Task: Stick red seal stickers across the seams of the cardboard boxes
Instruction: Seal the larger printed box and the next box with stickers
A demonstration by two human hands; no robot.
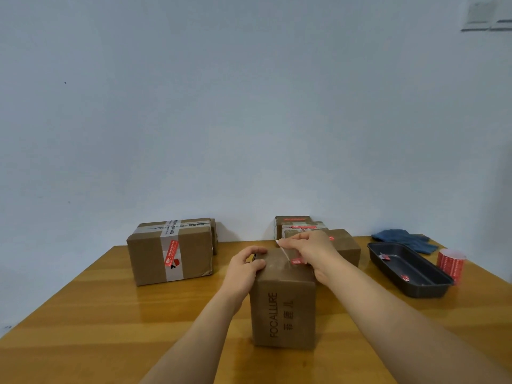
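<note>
Hands first: two of them, bare, both on the one cardboard box (282, 303) standing upright in the middle of the tabletop (97, 314), towards its near edge. The left hand (245, 268) grips the box's top left corner, fingers curled over the rim. The right hand (310, 249) hovers over the top face, fingertips pinched on a red seal sticker (296, 261); its red end lies on the glossy taped top, its pale end lifts towards the fingers. The box is plain brown, matte, printed FOCALLURE down its front.

Out from there: one larger taped box (169, 252) sits at the far left, against the wall (249, 106), wrapped in a grey band with one red seal on its side. A cluster of sealed boxes (343, 242) stands behind the right hand at the far edge; at least three, the exact count hard to tell.

Right side: one long black tray (432, 289), smooth with rounded corners, holding two loose red scraps. Just beside it, one sticker roll (450, 264), red, cylindrical, near the right edge. One blue cloth (401, 238), crumpled, in the far right corner.

Bare wood grain stretches wide across the near left.
</note>
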